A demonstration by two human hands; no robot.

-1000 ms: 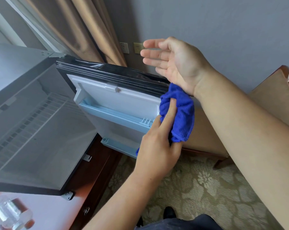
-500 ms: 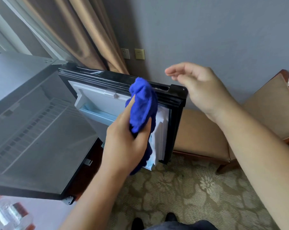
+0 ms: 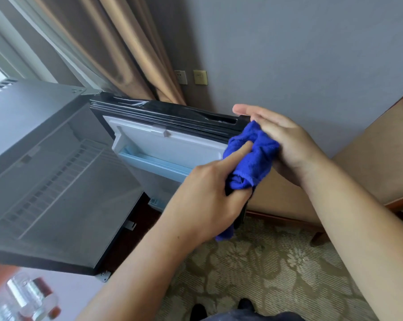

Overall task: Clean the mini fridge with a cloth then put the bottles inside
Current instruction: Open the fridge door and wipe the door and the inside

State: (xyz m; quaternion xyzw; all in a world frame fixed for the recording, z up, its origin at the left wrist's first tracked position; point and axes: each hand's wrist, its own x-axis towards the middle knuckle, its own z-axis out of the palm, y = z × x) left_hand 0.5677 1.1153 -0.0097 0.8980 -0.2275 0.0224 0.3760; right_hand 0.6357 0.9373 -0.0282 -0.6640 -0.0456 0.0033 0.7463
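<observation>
Two hands (image 3: 207, 200) (image 3: 286, 140) press the cloth (image 3: 253, 165) between them.

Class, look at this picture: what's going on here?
A person is cleaning an open mini fridge. Their left hand grips a bunched blue cloth at the outer edge of the door, and the right hand lies flat against the cloth. The bottles sit outside, lower left, blurred.

No readable text, labels on the bottles (image 3: 31, 295) well below-left of the left hand (image 3: 209, 200) too blurred, wall plates (image 3: 200, 77) above the right hand (image 3: 286, 140) too small to tell
</observation>
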